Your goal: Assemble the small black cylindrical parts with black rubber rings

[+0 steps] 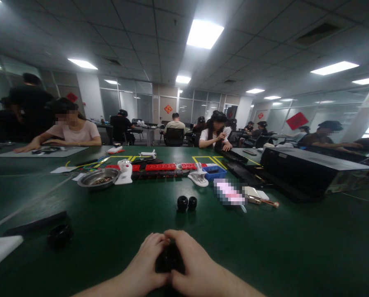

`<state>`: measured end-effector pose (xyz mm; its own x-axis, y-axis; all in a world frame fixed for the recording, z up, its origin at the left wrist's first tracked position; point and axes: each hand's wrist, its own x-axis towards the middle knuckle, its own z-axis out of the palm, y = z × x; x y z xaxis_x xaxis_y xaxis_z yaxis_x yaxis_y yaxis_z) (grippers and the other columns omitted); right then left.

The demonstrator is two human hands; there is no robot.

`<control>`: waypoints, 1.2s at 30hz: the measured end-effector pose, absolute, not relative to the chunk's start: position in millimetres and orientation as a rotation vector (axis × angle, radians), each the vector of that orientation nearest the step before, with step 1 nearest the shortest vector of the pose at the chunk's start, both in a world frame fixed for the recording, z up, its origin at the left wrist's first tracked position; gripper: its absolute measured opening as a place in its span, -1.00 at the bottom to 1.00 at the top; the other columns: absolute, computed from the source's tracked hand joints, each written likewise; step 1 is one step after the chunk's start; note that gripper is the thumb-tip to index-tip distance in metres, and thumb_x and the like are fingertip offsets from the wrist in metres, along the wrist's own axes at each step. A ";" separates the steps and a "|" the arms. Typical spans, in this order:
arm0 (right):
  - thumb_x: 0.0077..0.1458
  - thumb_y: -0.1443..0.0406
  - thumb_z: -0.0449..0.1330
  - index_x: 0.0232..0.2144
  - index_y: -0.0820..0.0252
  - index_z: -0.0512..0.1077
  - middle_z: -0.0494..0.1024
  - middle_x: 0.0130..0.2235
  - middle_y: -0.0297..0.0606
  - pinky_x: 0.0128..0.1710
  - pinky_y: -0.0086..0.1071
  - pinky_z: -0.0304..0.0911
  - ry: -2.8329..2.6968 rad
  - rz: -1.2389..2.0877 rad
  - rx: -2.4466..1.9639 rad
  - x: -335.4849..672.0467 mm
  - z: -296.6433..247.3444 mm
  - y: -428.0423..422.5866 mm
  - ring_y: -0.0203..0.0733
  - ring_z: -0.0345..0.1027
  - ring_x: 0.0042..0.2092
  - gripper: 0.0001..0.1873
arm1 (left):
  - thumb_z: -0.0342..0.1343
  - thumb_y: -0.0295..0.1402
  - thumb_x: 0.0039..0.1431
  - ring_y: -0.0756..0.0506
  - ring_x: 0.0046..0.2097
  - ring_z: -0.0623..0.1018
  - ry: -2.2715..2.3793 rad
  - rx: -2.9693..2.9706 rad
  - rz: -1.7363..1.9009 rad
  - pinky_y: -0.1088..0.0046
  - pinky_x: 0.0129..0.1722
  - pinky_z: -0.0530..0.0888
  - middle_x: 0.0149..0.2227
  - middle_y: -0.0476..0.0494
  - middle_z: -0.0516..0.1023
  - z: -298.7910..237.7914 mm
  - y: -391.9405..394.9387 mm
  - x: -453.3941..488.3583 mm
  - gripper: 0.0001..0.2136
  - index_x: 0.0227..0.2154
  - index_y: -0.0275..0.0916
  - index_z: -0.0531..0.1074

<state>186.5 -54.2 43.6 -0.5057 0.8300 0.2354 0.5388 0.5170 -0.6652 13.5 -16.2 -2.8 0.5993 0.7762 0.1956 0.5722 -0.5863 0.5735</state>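
Note:
My left hand (150, 264) and my right hand (192, 264) curve around a dark round fitting (171, 258) near the front of the table. Its black top shows between my thumbs and fingers; the rest is hidden by my hands. My fingertips meet over its far side. A little farther off, two glossy black round fittings (182, 203) stand side by side on the green tabletop (119, 222). A larger black round fitting (60, 236) sits off to the left, blurred.
A steel bowl (93, 180) of small parts, a white stand (198, 175) and a blue tray (214, 172) line the middle. A large black case (305, 171) stands at right. A white slab (1, 249) lies at left. Across the table a person (217, 134) works.

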 end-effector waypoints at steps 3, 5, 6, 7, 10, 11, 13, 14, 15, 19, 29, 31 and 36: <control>-0.25 0.28 0.28 0.08 0.23 0.12 0.27 0.06 -0.12 0.05 -0.26 0.06 -2.154 0.660 -1.251 185.8 40.1 -52.1 -0.05 0.14 0.05 -0.21 | 0.24 -0.26 -0.21 -0.24 -0.10 0.36 1.057 2.382 0.606 0.20 -0.05 0.30 -0.15 -0.17 0.39 -1.3 -16.6 12.9 -0.61 -0.24 -0.21 0.38; -0.29 0.21 0.33 0.05 0.23 0.16 0.31 0.00 -0.13 0.00 -0.26 0.11 -2.110 0.638 -1.344 183.5 37.4 -50.1 -0.04 0.18 0.00 -0.19 | 0.24 -0.23 -0.20 -0.22 -0.12 0.37 1.056 2.376 0.617 0.23 -0.08 0.33 -0.16 -0.15 0.39 -0.5 -17.3 13.3 -0.63 -0.25 -0.19 0.39; -0.30 0.21 0.33 0.01 0.23 0.19 0.34 -0.04 -0.15 -0.04 -0.26 0.14 -2.097 0.631 -1.375 182.4 36.7 -49.5 -0.05 0.21 -0.04 -0.23 | 0.25 -0.24 -0.21 -0.22 -0.12 0.37 1.064 2.372 0.622 0.24 -0.09 0.33 -0.17 -0.14 0.40 -0.1 -17.8 13.8 -0.63 -0.26 -0.18 0.39; -0.29 0.22 0.33 -0.04 0.22 0.23 0.36 -0.09 -0.17 -0.07 -0.27 0.16 -2.092 0.626 -1.389 181.5 36.8 -49.3 -0.07 0.23 -0.08 -0.30 | 0.25 -0.26 -0.22 -0.21 -0.12 0.37 1.070 2.370 0.624 0.24 -0.09 0.33 -0.17 -0.13 0.40 0.5 -18.2 14.4 -0.63 -0.26 -0.17 0.38; -0.20 0.36 0.21 -0.15 0.20 0.28 0.38 -0.17 -0.23 -0.13 -0.33 0.18 -2.142 0.661 -1.296 181.4 40.6 -51.4 -0.14 0.26 -0.13 -0.54 | 0.20 -0.40 -0.24 -0.21 -0.11 0.37 1.083 2.356 0.614 0.24 -0.06 0.31 -0.17 -0.14 0.39 2.3 -19.0 16.0 -0.62 -0.24 -0.20 0.38; -0.19 0.42 0.15 -0.15 0.20 0.27 0.38 -0.16 -0.23 -0.12 -0.36 0.18 -2.167 0.695 -1.229 182.2 42.6 -52.7 -0.16 0.26 -0.12 -0.55 | 0.19 -0.42 -0.24 -0.21 -0.11 0.37 1.086 2.348 0.604 0.24 -0.06 0.31 -0.17 -0.14 0.39 2.9 -19.0 16.1 -0.62 -0.23 -0.21 0.37; -0.22 0.49 0.09 -0.08 0.20 0.24 0.36 -0.10 -0.22 -0.08 -0.39 0.16 -2.202 0.760 -1.101 184.3 46.2 -55.0 -0.19 0.25 -0.08 -0.46 | 0.18 -0.41 -0.21 -0.21 -0.12 0.37 1.092 2.340 0.576 0.23 -0.08 0.31 -0.18 -0.15 0.39 3.4 -18.4 15.8 -0.62 -0.21 -0.22 0.36; -0.23 0.50 0.08 -0.06 0.20 0.22 0.35 -0.08 -0.22 -0.07 -0.39 0.14 -2.203 0.775 -1.071 185.1 47.4 -55.7 -0.19 0.24 -0.07 -0.42 | 0.18 -0.39 -0.21 -0.21 -0.12 0.37 1.091 2.345 0.568 0.22 -0.08 0.31 -0.18 -0.15 0.39 3.1 -17.9 15.4 -0.62 -0.21 -0.23 0.36; -0.25 0.49 0.10 -0.05 0.21 0.21 0.35 -0.07 -0.21 -0.06 -0.38 0.14 -2.194 0.768 -1.075 185.5 48.0 -55.9 -0.18 0.23 -0.06 -0.40 | 0.19 -0.38 -0.21 -0.21 -0.12 0.37 1.087 2.354 0.566 0.21 -0.07 0.31 -0.17 -0.16 0.39 2.4 -17.4 15.0 -0.62 -0.21 -0.23 0.36; -0.22 0.33 0.23 -0.17 0.22 0.28 0.39 -0.19 -0.21 -0.16 -0.31 0.17 -2.101 0.610 -1.318 182.7 44.2 -52.9 -0.13 0.25 -0.17 -0.54 | 0.25 -0.36 -0.25 -0.21 -0.11 0.36 1.088 2.386 0.617 0.22 -0.06 0.29 -0.16 -0.15 0.38 -2.4 -16.5 14.3 -0.62 -0.26 -0.22 0.37; -0.24 0.44 0.14 -0.18 0.20 0.28 0.39 -0.20 -0.24 -0.16 -0.38 0.14 -2.250 0.628 -1.230 185.5 49.5 -52.5 -0.17 0.24 -0.17 -0.55 | 0.22 -0.37 -0.21 -0.20 -0.10 0.35 1.059 2.377 0.605 0.25 -0.06 0.30 -0.16 -0.14 0.39 0.0 -16.8 14.8 -0.63 -0.24 -0.20 0.37; -0.23 0.42 0.16 -0.13 0.20 0.26 0.37 -0.16 -0.24 -0.12 -0.37 0.12 -2.257 0.628 -1.219 186.3 51.3 -53.5 -0.16 0.22 -0.14 -0.50 | 0.23 -0.33 -0.19 -0.21 -0.10 0.36 1.046 2.379 0.604 0.24 -0.06 0.29 -0.16 -0.14 0.39 1.0 -16.8 13.7 -0.65 -0.24 -0.20 0.37; -0.28 0.12 0.32 -0.22 0.16 0.30 0.38 -0.23 -0.26 -0.23 -0.30 0.13 -2.161 0.488 -1.424 182.1 42.4 -50.7 -0.11 0.22 -0.21 -0.47 | 0.24 -0.24 -0.18 -0.20 -0.13 0.37 1.058 2.373 0.589 0.25 -0.09 0.31 -0.17 -0.13 0.39 0.7 -16.9 12.6 -0.65 -0.26 -0.18 0.38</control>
<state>182.1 -50.7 42.4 -0.3260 0.9215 0.2112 0.7413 0.3878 -0.5478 12.6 -16.9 0.7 0.6096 0.7697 0.1895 0.5663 -0.5902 0.5753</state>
